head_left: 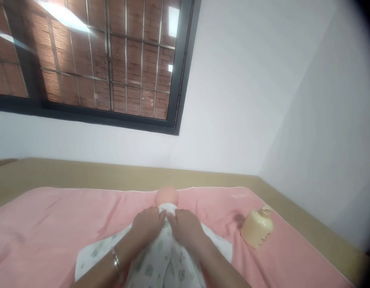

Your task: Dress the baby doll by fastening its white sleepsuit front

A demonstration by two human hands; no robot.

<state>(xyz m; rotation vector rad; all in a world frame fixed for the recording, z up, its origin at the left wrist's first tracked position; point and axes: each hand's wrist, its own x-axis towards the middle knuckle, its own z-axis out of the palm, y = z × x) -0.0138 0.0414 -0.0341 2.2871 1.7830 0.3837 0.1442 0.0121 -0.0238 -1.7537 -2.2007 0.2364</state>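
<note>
A baby doll lies on its back, its smooth bald head (166, 196) pointing away from me. It has on a white baby garment (165, 252) with a small green print, the sleeves spread out to both sides. At the left of the collar my left hand (148, 225), with a silver bracelet on its wrist, is closed on the cloth. My right hand (187, 227) mirrors it on the right of the collar, also closed on the cloth. Both thumbs meet near the middle of the chest. My hands hide the fingertips and most of the neckline.
Under the doll is a pink sheet (77, 216) on a tan padded surface (113, 176). A pale yellow bottle (257, 228) stands tilted in view to the right. Behind are a white wall (227, 100) and a dark-framed window (176, 80) with metal bars.
</note>
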